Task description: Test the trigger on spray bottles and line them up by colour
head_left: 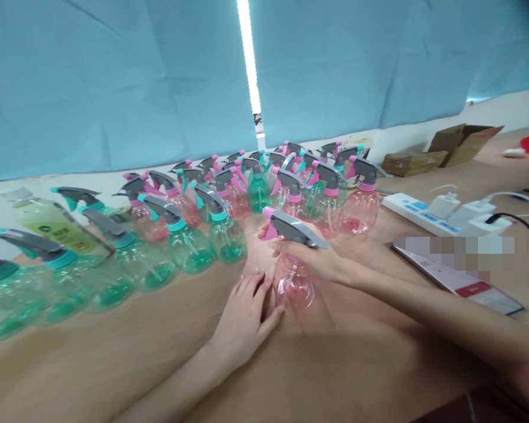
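Observation:
A pink spray bottle (293, 282) with a grey and pink trigger head (293, 228) stands on the brown table (114, 352), apart from the others. My right hand (311, 258) is wrapped round its neck just under the head. Flat on the table lies my left hand (244, 320), fingers stretched out beside the bottle's base and about touching it. Behind stand several more spray bottles, green ones (187, 244) to the left and pink ones (359, 202) farther back.
A yellow-green labelled bottle (55, 226) lies at the far left. A white power strip (445, 214) with plugs and cables is at the right, beside a flat printed card (462, 279). Cardboard boxes (461, 141) sit at the back right. A blue curtain (114, 76) hangs behind.

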Demonstrator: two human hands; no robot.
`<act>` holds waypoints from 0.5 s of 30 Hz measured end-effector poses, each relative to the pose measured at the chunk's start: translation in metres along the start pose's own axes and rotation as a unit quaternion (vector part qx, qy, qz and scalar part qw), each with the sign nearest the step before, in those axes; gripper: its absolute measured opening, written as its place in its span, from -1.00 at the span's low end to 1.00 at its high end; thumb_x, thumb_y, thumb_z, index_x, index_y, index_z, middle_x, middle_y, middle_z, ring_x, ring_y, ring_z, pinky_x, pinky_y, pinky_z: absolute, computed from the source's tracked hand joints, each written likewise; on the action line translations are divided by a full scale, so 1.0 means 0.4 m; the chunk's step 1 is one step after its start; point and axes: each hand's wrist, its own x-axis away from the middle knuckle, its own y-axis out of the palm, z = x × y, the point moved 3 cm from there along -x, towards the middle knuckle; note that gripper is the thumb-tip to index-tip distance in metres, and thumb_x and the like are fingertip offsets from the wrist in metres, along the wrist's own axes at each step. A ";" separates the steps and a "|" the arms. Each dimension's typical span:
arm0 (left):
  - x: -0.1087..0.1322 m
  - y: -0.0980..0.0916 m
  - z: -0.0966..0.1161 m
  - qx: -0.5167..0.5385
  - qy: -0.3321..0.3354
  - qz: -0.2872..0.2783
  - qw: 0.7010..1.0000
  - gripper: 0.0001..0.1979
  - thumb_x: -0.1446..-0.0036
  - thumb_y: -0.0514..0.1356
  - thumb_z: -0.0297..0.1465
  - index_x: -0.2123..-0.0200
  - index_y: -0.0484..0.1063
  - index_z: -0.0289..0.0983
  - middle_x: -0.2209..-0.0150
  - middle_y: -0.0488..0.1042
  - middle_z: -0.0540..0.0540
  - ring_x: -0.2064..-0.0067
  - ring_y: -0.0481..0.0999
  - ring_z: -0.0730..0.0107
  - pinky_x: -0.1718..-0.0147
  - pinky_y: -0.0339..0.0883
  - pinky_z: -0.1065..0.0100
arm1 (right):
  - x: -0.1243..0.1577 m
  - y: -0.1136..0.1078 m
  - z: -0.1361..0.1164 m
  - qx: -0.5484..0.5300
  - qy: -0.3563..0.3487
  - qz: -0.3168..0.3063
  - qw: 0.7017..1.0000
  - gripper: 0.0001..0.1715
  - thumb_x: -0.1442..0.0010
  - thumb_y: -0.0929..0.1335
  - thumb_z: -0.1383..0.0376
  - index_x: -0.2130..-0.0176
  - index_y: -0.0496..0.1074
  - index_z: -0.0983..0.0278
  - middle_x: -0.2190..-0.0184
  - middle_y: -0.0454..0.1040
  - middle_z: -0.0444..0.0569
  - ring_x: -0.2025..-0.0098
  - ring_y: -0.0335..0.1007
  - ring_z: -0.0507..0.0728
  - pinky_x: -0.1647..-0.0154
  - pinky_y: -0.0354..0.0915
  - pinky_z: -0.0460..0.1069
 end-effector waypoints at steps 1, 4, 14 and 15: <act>0.000 0.000 0.000 -0.001 0.000 0.000 1.000 -0.62 -0.32 0.09 -0.21 -0.07 0.34 -0.34 -0.18 0.34 -0.37 -0.21 0.31 -0.10 -0.10 0.24 -0.12 | 0.000 0.000 -0.003 -0.009 -0.006 0.000 1.000 -0.77 -0.13 0.35 0.33 0.15 0.44 0.20 0.22 0.49 -0.10 0.20 0.39 0.09 0.14 0.32 0.04; 0.001 0.000 0.000 0.000 0.000 -0.002 1.000 -0.62 -0.32 0.09 -0.22 -0.07 0.34 -0.35 -0.18 0.33 -0.38 -0.21 0.30 -0.11 -0.10 0.24 -0.12 | 0.000 0.000 -0.005 -0.010 -0.015 0.000 1.000 -0.73 -0.11 0.34 0.38 0.14 0.42 0.20 0.23 0.48 -0.12 0.22 0.38 0.08 0.14 0.28 0.02; -0.002 -0.004 0.004 0.000 -0.003 -0.002 1.000 -0.63 -0.30 0.12 -0.23 -0.06 0.34 -0.34 -0.17 0.35 -0.37 -0.21 0.31 -0.09 -0.10 0.25 -0.12 | 0.001 -0.002 -0.003 0.020 -0.021 0.019 0.999 -0.83 -0.13 0.38 0.29 0.41 0.28 0.23 0.46 0.24 -0.23 0.44 0.11 -0.02 0.40 0.09 -0.05; -0.002 -0.004 0.004 -0.001 -0.003 -0.001 1.000 -0.63 -0.30 0.12 -0.23 -0.07 0.34 -0.33 -0.17 0.35 -0.36 -0.21 0.31 -0.09 -0.10 0.25 -0.12 | 0.001 -0.002 -0.006 0.016 -0.024 0.019 0.999 -0.82 -0.14 0.39 0.28 0.41 0.28 0.24 0.46 0.24 -0.23 0.45 0.10 -0.03 0.41 0.08 -0.06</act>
